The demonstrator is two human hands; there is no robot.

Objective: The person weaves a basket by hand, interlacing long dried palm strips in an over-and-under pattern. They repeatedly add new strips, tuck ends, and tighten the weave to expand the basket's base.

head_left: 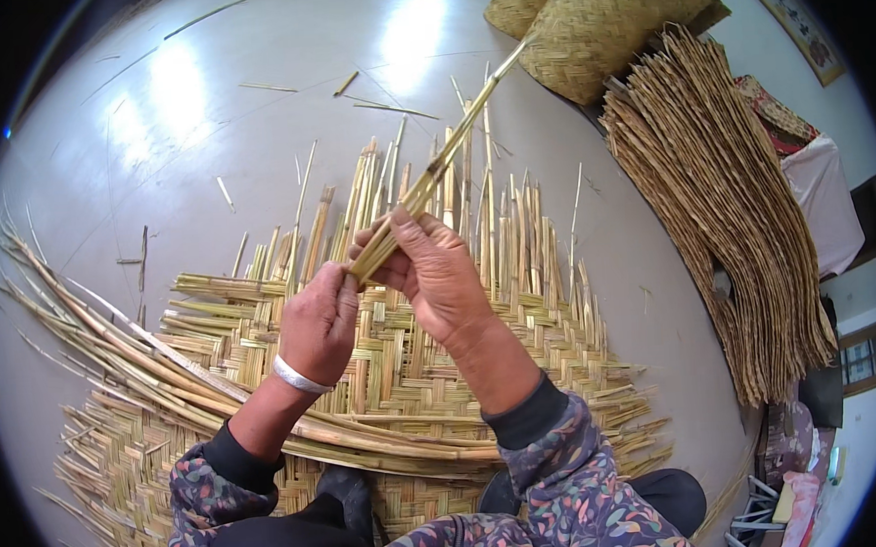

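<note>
Both hands grip one split reed strip (pixel 456 139), raised above the weaving and slanting up to the far right. My left hand (pixel 317 319), with a silver bangle at its wrist, is closed at the strip's near end. Just beyond it, my right hand (pixel 436 274) pinches the strip between thumb and fingers. Below lies a partly woven reed mat (pixel 433 373), its loose strip ends sticking out at the far side and edges. A bundle of long loose reeds (pixel 181 371) lies across the mat, from the left to beneath my forearms.
Rolled woven mats (pixel 613 27) stand at the far right. Beside them is a tall stack of folded brown reed matting (pixel 723 229). Reed scraps (pixel 346 83) are scattered on the grey floor (pixel 77 183). My dark shoe (pixel 348 501) rests on the mat.
</note>
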